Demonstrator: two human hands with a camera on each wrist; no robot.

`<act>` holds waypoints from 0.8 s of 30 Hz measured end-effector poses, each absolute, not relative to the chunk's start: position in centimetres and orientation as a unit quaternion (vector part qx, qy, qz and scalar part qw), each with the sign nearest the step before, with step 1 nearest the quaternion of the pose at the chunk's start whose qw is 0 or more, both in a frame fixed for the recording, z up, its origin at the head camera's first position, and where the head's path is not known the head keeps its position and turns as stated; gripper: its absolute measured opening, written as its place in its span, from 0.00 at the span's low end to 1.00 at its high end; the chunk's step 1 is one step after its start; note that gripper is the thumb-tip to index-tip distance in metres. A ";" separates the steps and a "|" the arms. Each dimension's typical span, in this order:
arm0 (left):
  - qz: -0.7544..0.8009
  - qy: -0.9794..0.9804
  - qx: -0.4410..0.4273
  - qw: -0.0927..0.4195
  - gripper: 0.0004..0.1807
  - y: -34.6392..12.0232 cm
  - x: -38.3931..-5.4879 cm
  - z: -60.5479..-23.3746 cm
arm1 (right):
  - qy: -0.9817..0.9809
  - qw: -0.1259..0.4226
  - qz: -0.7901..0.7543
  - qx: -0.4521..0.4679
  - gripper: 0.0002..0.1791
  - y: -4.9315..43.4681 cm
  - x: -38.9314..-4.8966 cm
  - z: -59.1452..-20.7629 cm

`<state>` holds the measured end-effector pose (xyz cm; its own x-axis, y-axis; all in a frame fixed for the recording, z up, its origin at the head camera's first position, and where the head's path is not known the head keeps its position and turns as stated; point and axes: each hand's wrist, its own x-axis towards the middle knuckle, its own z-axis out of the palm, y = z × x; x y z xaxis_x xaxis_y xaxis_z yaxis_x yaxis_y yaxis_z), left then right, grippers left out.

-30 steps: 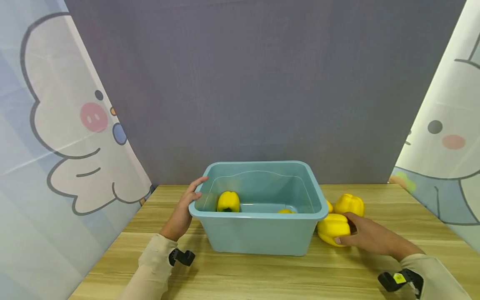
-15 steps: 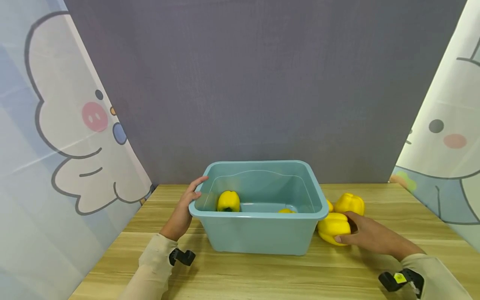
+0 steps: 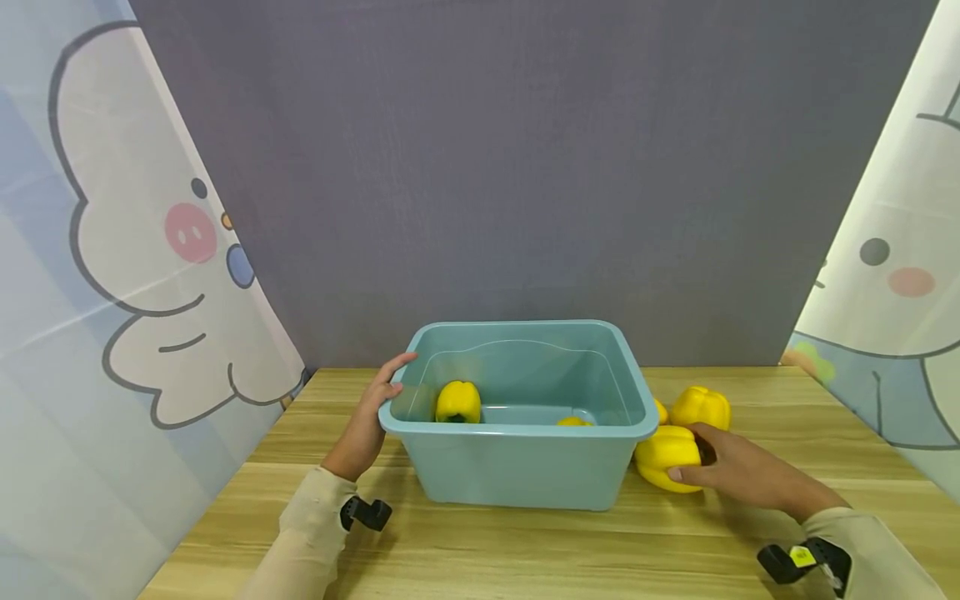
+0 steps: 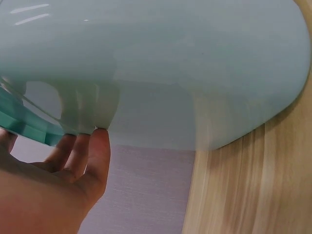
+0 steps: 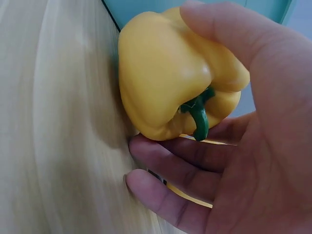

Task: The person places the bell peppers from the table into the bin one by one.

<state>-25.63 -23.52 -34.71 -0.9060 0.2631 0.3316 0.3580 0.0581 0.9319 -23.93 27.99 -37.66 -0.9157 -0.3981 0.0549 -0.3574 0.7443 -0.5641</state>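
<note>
Gripping pepper [image 3: 666, 458] and bin [image 3: 517, 473]
Right hand [image 3: 750, 475] pinches pepper between thumb [image 5: 229, 24] and fingers [image 5: 183, 170], stem [image 5: 200, 121] palmward; left hand [image 3: 365, 421] pinches rim [image 3: 517, 431].

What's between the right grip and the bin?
One yellow pepper, held by the right grip, beside the bin. The head view shows it; whether pepper and bin touch, I can't tell.

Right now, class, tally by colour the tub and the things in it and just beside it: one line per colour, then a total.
Blue-green: 1 (the tub)
Yellow: 5 (peppers; 2 inside, 3 beside; one in each place is mostly hidden)
Total: 6 visible
</note>
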 end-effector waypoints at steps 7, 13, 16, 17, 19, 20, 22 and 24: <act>-0.652 -0.726 -0.217 0.035 0.31 -23.5 -25.7 -34.8 | 0.934 0.029 -0.291 -0.204 0.37 27.9 -24.0 -37.7; -0.653 -0.726 -0.215 0.035 0.31 -23.5 -25.8 -34.8 | 0.935 0.022 -0.285 -0.207 0.35 27.8 -24.0 -37.6; -0.653 -0.726 -0.215 0.036 0.31 -23.5 -25.8 -34.8 | 0.937 0.016 -0.282 -0.207 0.33 27.8 -24.0 -37.5; -0.652 -0.726 -0.215 0.036 0.31 -23.5 -25.8 -34.8 | 0.937 0.015 -0.282 -0.206 0.33 27.8 -24.0 -37.5; -0.652 -0.726 -0.215 0.036 0.31 -23.5 -25.8 -34.8 | 0.937 0.015 -0.282 -0.205 0.32 27.8 -24.0 -37.5; -0.652 -0.726 -0.216 0.036 0.31 -23.5 -25.8 -34.8 | 0.937 0.017 -0.283 -0.203 0.31 27.8 -24.0 -37.5; -0.652 -0.726 -0.216 0.036 0.31 -23.5 -25.8 -34.8 | 0.936 0.021 -0.288 -0.201 0.31 27.8 -24.1 -37.5; -0.652 -0.726 -0.216 0.036 0.31 -23.5 -25.8 -34.8 | 0.934 0.027 -0.296 -0.201 0.30 27.8 -24.1 -37.4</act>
